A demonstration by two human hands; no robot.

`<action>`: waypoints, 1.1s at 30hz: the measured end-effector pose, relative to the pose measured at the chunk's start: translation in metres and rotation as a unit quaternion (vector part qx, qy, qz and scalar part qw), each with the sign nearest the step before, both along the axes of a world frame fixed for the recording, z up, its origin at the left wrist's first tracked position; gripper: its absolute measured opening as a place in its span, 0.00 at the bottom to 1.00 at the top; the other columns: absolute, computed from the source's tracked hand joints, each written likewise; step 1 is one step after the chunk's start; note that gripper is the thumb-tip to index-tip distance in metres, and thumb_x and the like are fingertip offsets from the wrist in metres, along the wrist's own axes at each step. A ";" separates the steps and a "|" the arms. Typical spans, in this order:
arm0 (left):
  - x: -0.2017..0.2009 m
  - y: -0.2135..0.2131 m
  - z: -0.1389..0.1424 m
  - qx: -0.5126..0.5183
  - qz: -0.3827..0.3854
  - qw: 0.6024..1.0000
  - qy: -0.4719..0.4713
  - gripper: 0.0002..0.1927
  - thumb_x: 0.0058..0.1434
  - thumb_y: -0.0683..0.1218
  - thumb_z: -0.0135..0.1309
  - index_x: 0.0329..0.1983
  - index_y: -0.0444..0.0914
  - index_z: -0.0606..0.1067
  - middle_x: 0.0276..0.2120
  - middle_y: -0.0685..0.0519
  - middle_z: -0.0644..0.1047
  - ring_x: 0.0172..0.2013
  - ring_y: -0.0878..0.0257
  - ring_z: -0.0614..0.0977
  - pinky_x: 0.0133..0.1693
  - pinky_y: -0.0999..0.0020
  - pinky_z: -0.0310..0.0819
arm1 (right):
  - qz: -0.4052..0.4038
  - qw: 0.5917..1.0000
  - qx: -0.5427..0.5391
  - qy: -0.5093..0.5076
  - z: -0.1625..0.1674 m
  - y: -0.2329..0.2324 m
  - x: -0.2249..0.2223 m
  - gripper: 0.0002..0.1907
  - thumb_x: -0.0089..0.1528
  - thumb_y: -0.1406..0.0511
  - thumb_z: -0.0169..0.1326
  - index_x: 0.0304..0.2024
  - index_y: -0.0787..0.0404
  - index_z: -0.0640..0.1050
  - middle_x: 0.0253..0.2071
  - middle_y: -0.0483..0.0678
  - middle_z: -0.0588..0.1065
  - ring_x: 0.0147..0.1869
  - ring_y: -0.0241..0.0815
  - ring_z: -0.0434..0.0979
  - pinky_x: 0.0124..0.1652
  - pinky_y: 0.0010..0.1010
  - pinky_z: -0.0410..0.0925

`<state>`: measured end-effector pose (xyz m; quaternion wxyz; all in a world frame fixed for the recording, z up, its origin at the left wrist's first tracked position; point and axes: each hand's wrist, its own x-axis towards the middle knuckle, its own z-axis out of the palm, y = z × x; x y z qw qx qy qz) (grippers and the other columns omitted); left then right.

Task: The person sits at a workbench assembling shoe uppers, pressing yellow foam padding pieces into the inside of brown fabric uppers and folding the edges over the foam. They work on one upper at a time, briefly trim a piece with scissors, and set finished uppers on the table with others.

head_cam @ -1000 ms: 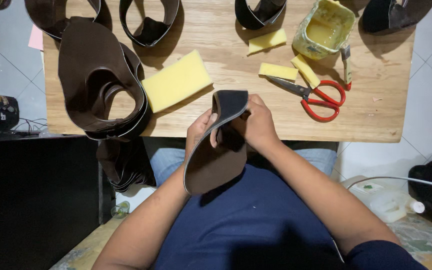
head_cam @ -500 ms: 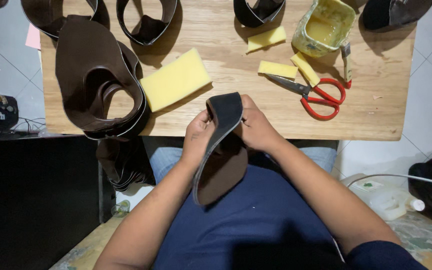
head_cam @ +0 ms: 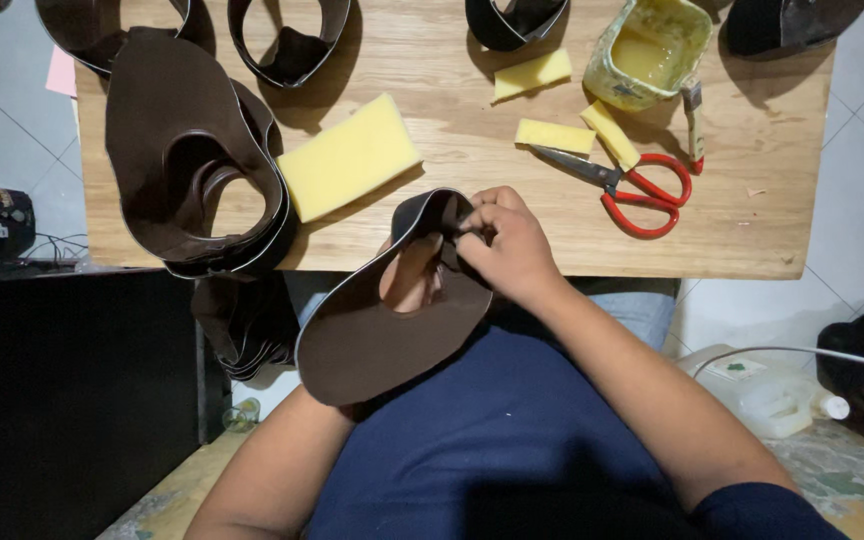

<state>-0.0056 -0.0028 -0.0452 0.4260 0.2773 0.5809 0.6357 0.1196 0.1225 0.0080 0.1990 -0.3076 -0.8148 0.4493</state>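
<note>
**Leather upper held over the lap, many cut pieces waiting on the table**

Leather fills the scene. The right hand (head_cam: 507, 245) pinches its fingers together on the top edge of a brown leather piece (head_cam: 372, 345), which curves over the lap just in front of the wooden table (head_cam: 732, 230). The left hand (head_cam: 410, 275) sits inside the piece's opening, mostly hidden; whether its fingers are curled or spread cannot be told.

Judging by the layout, the work looks mid-way: one piece is in hand, while a stack of leather pieces (head_cam: 177, 150) and several leather loops (head_cam: 287, 40) rest on the table. The glue tub (head_cam: 647, 50) stands open by the red scissors (head_cam: 637, 185), small foam strips (head_cam: 552, 135) and a large foam block (head_cam: 347, 155).

Room is tight: the piece nearly meets the table's near edge, with bare wood at the right corner.
</note>
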 end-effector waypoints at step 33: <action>0.011 0.024 0.055 0.098 0.219 0.914 -0.329 0.17 0.72 0.53 0.49 0.53 0.35 0.70 0.41 0.50 0.76 0.39 0.61 0.79 0.38 0.66 0.76 | 0.050 0.995 0.077 0.034 0.038 -0.015 -0.002 0.16 0.54 0.63 0.67 0.40 0.65 0.79 0.54 0.56 0.70 0.54 0.53 0.75 0.49 0.36 0.71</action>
